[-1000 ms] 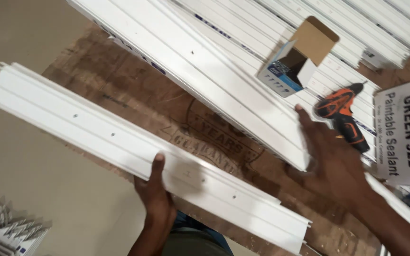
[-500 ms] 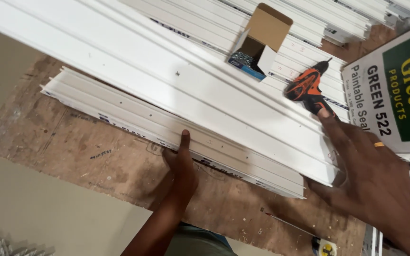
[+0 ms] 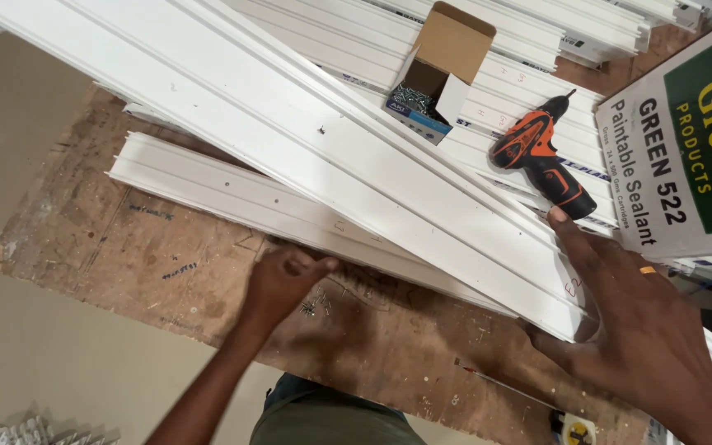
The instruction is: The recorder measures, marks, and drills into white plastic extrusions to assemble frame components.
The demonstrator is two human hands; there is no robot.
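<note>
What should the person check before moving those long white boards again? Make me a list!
1. Right hand flat on the long white panel: ok.
2. Left hand gripping the shorter white panel: not ok, only beside its edge.
3. Loose screws away from fingers: not ok, right by the left hand.
4. Orange drill off the moving panels: cannot tell.
5. Open screw box steady: cannot tell.

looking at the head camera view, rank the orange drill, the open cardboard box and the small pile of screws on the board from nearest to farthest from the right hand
From the right hand:
1. Orange drill, just above the fingertips, on the white panels.
2. Pile of screws, to the left on the board, by the left hand.
3. Open cardboard box, up at the top, on the panels.
</note>
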